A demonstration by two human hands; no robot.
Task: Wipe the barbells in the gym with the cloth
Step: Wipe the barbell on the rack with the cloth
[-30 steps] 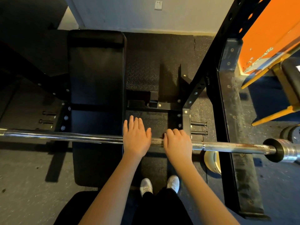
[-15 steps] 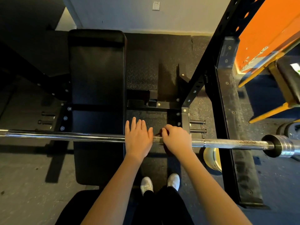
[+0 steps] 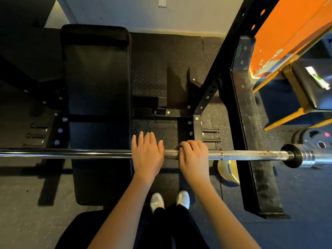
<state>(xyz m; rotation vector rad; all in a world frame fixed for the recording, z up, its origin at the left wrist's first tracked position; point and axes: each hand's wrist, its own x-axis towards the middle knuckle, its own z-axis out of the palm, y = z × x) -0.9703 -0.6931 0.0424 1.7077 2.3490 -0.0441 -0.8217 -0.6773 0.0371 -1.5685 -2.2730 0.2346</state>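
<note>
The barbell (image 3: 251, 155) runs level across the view from left edge to right edge, above the near end of a black padded weight bench (image 3: 95, 87) that stretches away toward the wall. Both hands are on its shaft, just beside each other with a short bare stretch of knurled steel between them.

The left hand (image 3: 147, 157) lies flat on top of the bar, palm down, fingers straight and close together and pointing away from the person; it grips nothing. The right hand (image 3: 194, 159) sits to its right with the fingers (image 3: 190, 145) curled over the far side of the bar, wrapped round it. A small dark scrap shows at those fingertips, but I cannot tell whether it is the cloth.

Right of the hands the shaft shows rusty specks, then meets a black collar (image 3: 292, 155) and the ribbed steel sleeve (image 3: 309, 157). A black rack upright (image 3: 233, 51) with round holes slants up from near the right hand toward the top of the view, and two short storage pegs (image 3: 210, 131) jut out just beyond the right hand. A pale round object (image 3: 228, 171) sits on the floor under the bar, partly hidden by the rack's base rail. Farther right are an orange panel (image 3: 287, 24), a yellow frame (image 3: 287, 121) and a dark weight plate (image 3: 314, 141) lying flat. Two white shoes (image 3: 157, 202) stand on the rubber floor (image 3: 27, 203) below the hands
</note>
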